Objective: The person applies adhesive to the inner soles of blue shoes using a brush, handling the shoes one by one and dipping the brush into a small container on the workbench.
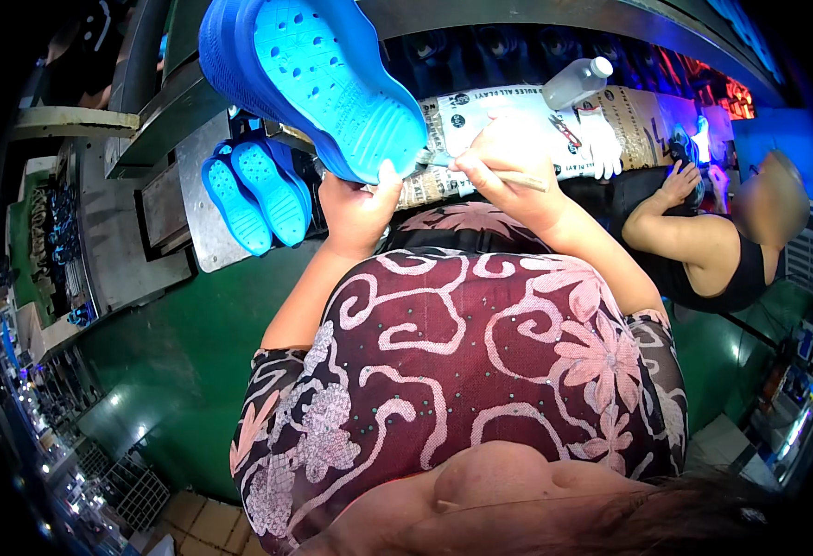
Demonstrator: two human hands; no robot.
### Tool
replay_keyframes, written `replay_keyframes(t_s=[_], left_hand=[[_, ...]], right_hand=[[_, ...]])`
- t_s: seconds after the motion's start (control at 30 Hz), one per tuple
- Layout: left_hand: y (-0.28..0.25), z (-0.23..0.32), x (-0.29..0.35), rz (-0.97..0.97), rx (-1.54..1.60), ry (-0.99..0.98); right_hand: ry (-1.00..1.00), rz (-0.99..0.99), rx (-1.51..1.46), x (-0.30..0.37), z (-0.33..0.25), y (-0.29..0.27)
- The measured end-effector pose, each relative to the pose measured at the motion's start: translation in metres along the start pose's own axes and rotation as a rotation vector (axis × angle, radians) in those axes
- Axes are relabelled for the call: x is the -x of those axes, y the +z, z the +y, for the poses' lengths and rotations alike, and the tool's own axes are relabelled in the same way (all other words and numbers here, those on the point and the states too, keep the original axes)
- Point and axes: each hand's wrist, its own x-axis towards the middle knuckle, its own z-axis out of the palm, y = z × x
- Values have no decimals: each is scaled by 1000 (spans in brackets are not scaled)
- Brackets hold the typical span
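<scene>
Blue shoe (332,83): held up ahead of you; likely light, springy, not fragile; grip the thick near rim.
Left hand (358,211): your fingers pinch its near end.
Right hand (510,176): your fingers pinch a slim tool (529,182) beside it.

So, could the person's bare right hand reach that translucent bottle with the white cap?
Probably yes: the bottle is near the right hand, with nothing visible between them, though that hand holds a slim pale-handled tool.
</scene>
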Motion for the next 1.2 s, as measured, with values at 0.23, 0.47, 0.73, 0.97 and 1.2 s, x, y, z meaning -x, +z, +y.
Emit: replay_keyframes(t_s=[0.23,0.47,0.73,0.97,1.2], left_hand=[[-1,-7,-1,-1,-5,95],[-3,-2,2,-22,-36,110],[2,3,1,111,19,159],[0,-4,3,88,125,34],[6,-7,4,60,53,94]], right_hand=[[20,118,-149,0,4,1],[44,-13,-124,5,1,2],[72,72,-209,3,0,6],[142,105,-233,15,9,-1],[117,100,-157,14,3,-7]])
